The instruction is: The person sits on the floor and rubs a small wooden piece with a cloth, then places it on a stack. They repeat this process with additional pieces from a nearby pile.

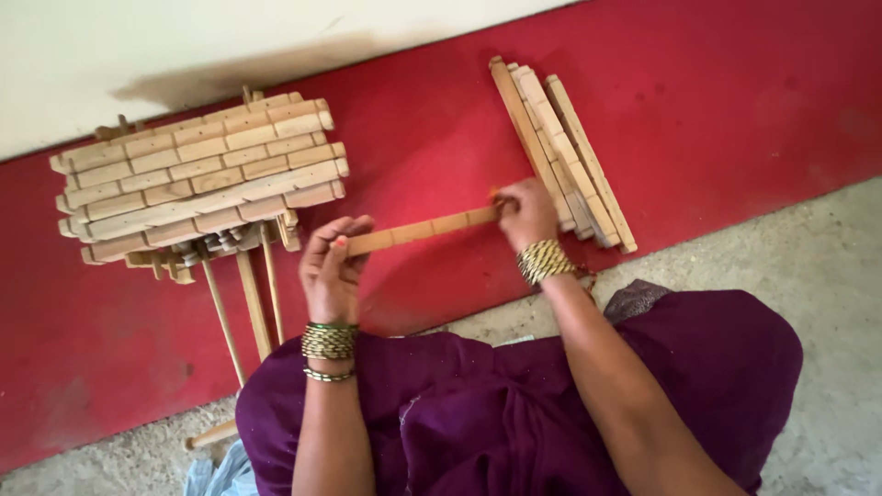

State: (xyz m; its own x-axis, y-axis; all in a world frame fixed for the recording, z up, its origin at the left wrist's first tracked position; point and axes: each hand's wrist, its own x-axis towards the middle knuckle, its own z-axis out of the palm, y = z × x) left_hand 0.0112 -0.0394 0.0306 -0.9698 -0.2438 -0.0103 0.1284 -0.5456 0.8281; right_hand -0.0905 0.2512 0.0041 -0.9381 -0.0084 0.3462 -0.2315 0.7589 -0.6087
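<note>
A notched wooden strip is held level between both hands above the red floor band. My left hand grips its left end, fingers curled around it. My right hand holds the right end, close to a small pile of similar wooden strips lying side by side on the red surface. Both wrists wear stacked bangles. A purple garment covers my lap below the hands.
A large stack of notched wooden strips rests at the left on thin wooden sticks. A pale wall runs behind. Grey concrete floor lies at the right. A light blue cloth shows at the bottom.
</note>
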